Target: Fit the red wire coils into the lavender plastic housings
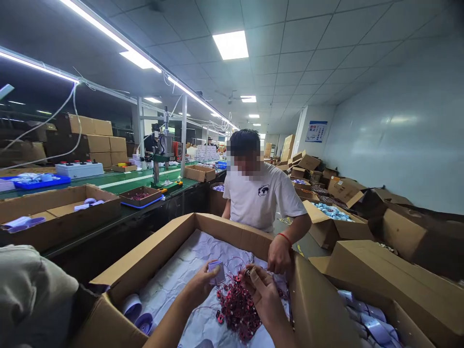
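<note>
My left hand (198, 286) grips a lavender plastic cup-shaped part (217, 274) between thumb and fingers. Near it, my right hand (266, 294) pinches a small round metallic component (248, 273), with a thin reddish wire close by. Below my right hand lies a heap of small red and black wired parts (235, 311) on crumpled white lining paper (195, 251). The paper covers the inside of a large cardboard box (152, 253). More lavender cups (145, 323) sit in its left corner, apart from the heap.
Across the box stands a co-worker in a white T-shirt (250, 203), one hand (280, 253) over the box's far right edge. At left is a green workbench (119, 180) with a press (159, 150). An open carton of lavender parts (373, 321) stands at right.
</note>
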Tool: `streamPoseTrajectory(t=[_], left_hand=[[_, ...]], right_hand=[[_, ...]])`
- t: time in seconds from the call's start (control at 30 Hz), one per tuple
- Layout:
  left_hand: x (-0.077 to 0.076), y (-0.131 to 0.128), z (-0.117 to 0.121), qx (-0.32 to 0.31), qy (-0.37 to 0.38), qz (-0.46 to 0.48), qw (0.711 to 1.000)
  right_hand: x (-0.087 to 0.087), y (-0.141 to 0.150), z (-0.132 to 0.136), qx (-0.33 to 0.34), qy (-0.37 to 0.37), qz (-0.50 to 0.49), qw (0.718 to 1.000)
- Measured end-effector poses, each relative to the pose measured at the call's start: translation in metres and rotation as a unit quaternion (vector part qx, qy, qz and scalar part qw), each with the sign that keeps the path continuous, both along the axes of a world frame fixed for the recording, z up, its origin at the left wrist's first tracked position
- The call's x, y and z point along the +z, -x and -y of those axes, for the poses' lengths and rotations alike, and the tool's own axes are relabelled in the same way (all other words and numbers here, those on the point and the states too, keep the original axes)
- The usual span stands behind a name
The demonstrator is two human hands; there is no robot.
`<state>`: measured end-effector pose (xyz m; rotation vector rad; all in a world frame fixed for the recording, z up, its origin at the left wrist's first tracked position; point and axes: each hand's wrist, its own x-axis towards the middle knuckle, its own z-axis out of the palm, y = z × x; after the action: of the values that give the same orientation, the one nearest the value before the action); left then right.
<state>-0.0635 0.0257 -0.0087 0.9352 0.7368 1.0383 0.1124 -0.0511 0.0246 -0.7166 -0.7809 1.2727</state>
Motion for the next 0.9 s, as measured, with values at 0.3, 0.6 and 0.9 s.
streamPoseTrajectory(t=[0.3, 0.6, 0.9], left_hand=[[0.0, -0.017, 0.011, 0.185, -0.316, -0.256, 0.895], [-0.01, -0.017, 0.014, 0.208, -0.377, -0.288, 0.855], [-0.008, -0.015, 0.015, 0.232, -0.465, -0.313, 0.795]], right_hand=[[0.0, 0.008, 0.011, 0.075, -0.076, 0.264, 0.959], [-0.001, 0.016, 0.015, 0.061, -0.12, 0.358, 0.924], [-0.007, 0.016, 0.012, 0.043, -0.114, 0.356, 0.926]])
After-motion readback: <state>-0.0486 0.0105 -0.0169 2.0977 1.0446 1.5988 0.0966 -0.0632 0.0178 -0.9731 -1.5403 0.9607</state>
